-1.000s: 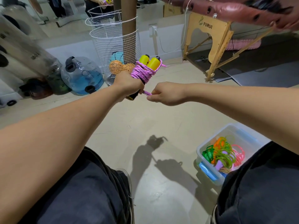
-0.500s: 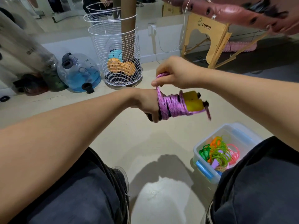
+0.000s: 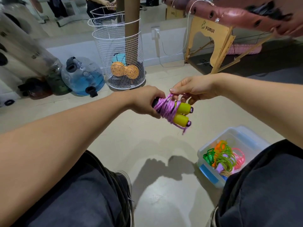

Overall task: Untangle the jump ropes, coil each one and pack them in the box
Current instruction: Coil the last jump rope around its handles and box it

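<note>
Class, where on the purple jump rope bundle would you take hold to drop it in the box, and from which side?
Grip the purple jump rope bundle around its wrapped middle, from above. The cord binds both yellow handles there, so one grasp should hold everything; the loose tail hangs below.

Purple rope (image 3: pixel 165 108) looked like braided cord, matt, woven texture. Yellow handles (image 3: pixel 181 113) were smooth plastic, slightly glossy, with black end caps. Box (image 3: pixel 232 136) was translucent plastic, smooth; coils inside (image 3: pixel 224 158) looked like glossy plastic cord in green, orange, pink. Basket (image 3: pixel 121 51) was white coated wire mesh. Jug (image 3: pixel 82 76) was clear glossy plastic, tinted blue. Table frame (image 3: pixel 211 41) was pale bare wood, matt; its top (image 3: pixel 242 15) glossy maroon upholstery. Floor (image 3: pixel 147 145) was smooth with a dull sheen. Trousers (image 3: pixel 73 194) were dark matt cloth.
</note>
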